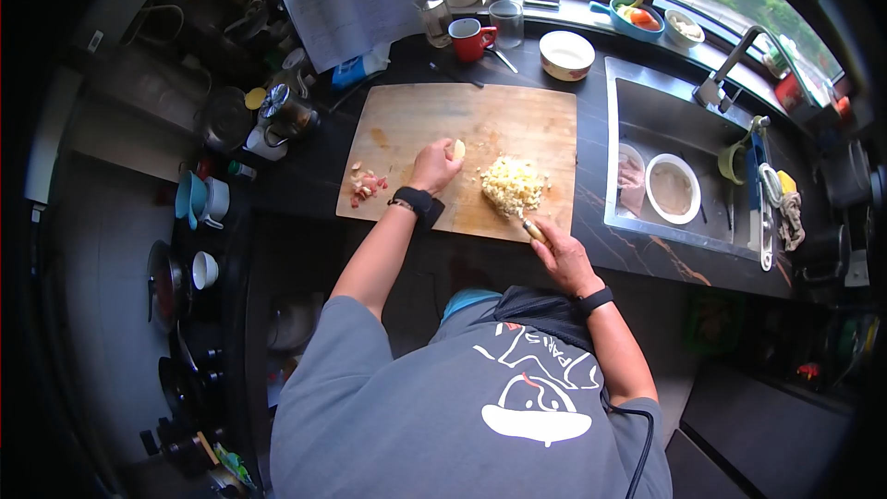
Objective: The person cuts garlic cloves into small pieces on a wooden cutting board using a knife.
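Observation:
My left hand [436,167] is closed over the wooden cutting board [416,111], pinching a pale yellow piece of food [459,150] that sticks up past the fingers. At the board's front edge, my right hand [565,261] grips the wooden handle of a knife [533,229]. Its blade points into a heap of finely chopped pale yellow bits [513,185] and is mostly hidden there. Left of my left hand lies a small pile of chopped pinkish-red bits [367,187].
Behind the board stand a red mug [469,40], a clear bottle [431,9], a glass [506,26] and a white bowl [566,55]. On the right is a sink [637,81] holding a white round container [673,188]. An open notebook [346,5] leans at back left.

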`<state>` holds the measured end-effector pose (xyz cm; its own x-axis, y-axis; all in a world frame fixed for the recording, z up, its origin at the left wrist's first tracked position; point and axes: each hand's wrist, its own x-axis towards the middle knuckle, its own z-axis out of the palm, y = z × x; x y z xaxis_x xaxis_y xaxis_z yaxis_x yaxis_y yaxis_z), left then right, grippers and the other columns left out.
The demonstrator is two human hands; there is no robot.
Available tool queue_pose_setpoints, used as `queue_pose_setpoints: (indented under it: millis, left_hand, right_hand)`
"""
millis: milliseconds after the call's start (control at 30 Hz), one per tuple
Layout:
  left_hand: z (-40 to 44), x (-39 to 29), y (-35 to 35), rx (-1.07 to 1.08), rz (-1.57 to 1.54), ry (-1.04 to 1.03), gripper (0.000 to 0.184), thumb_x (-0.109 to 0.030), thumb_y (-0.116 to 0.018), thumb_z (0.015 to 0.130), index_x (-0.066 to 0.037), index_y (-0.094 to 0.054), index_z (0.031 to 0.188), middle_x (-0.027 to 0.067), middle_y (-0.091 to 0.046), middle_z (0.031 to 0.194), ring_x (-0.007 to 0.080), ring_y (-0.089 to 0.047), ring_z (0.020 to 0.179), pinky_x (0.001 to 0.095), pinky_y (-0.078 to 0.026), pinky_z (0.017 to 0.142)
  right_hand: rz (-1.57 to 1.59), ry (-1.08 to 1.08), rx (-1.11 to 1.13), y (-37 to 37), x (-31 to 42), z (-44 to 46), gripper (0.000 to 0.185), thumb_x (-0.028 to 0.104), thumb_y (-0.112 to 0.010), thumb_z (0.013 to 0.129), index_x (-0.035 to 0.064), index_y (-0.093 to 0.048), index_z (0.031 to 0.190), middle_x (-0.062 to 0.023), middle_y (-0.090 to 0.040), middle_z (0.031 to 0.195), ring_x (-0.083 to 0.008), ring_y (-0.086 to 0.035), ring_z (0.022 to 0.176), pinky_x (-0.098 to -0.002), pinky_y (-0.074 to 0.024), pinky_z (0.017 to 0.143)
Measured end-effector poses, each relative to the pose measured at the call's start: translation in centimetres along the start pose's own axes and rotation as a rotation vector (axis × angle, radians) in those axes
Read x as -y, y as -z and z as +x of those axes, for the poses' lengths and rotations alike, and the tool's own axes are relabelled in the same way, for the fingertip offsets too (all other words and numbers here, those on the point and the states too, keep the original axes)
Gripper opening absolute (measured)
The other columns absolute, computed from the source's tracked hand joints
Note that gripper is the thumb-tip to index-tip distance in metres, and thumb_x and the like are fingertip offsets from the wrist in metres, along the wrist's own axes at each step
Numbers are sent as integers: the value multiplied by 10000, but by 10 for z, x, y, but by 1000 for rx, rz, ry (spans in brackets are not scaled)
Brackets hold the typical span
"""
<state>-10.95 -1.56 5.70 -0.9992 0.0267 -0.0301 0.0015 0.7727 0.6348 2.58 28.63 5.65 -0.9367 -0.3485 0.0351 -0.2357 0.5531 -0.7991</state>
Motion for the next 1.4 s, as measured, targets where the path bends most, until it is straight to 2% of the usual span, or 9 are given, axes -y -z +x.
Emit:
queue_pose_setpoints:
  millis: [33,100,233,267,400,833,1033,1100,1400]
  left_hand:
    - [-7,1,-2,1,3,6,380,-148,-735,828,43,-599,1127,172,-674,972,218,-690,815,332,-572,708]
    - [-31,0,-12,95,-653,326,475,-146,-745,856,63,-529,1223,137,-661,998,156,-667,819,261,-562,683]
    - [-71,-16,-43,76,-843,413,412,-110,-738,830,51,-530,1148,130,-676,942,144,-661,748,252,-547,621]
    - [-76,-16,-49,67,-867,405,299,-97,-733,828,30,-576,1049,108,-684,895,130,-649,686,243,-532,594]
    - [-89,-19,-59,-19,-715,389,157,-111,-743,864,-2,-643,915,70,-690,821,98,-637,683,209,-523,620]
    - [-91,-27,-75,-198,-998,404,130,-87,-709,880,26,-700,944,43,-703,815,73,-629,686,204,-523,635]
    - [-89,-29,-77,-230,-935,407,169,-116,-732,842,42,-703,893,52,-711,794,86,-645,667,214,-529,614]
    - [-86,-31,-78,-238,-893,432,180,-127,-739,827,41,-705,879,57,-711,784,86,-648,663,216,-530,610]
    - [-83,-22,-89,-276,-838,471,215,-156,-766,782,40,-710,850,68,-717,776,90,-652,665,227,-534,617]
  right_hand:
    - [5,0,5,-1,0,2,360,198,-618,933,60,-563,1261,-192,-668,1074,-396,-647,956,-440,-537,798]
    - [125,117,-107,-6,-1,7,404,141,-581,960,52,-518,1349,-247,-656,1093,-411,-647,994,-409,-524,849]
    - [59,53,-25,-6,22,18,420,128,-548,975,15,-487,1375,-259,-627,1193,-398,-598,1135,-403,-479,960]
    - [35,176,-63,-14,14,20,429,161,-514,982,40,-464,1391,-260,-621,1174,-441,-608,1034,-470,-489,901]
    - [66,97,98,-22,21,23,433,165,-523,977,33,-463,1384,-280,-636,1090,-449,-615,984,-479,-490,864]
    - [127,-40,143,-17,20,19,432,137,-533,970,37,-464,1384,-279,-642,1015,-442,-623,934,-472,-496,820]
    - [60,97,32,-19,22,14,419,107,-550,974,9,-488,1376,-258,-627,1136,-385,-623,1031,-397,-486,907]
    - [-58,202,-30,-22,21,11,437,140,-532,973,58,-458,1395,-250,-630,1005,-432,-622,901,-470,-515,777]
    - [-106,222,33,-19,23,0,500,157,-515,982,68,-363,1449,-268,-624,1014,-439,-639,861,-496,-530,739]
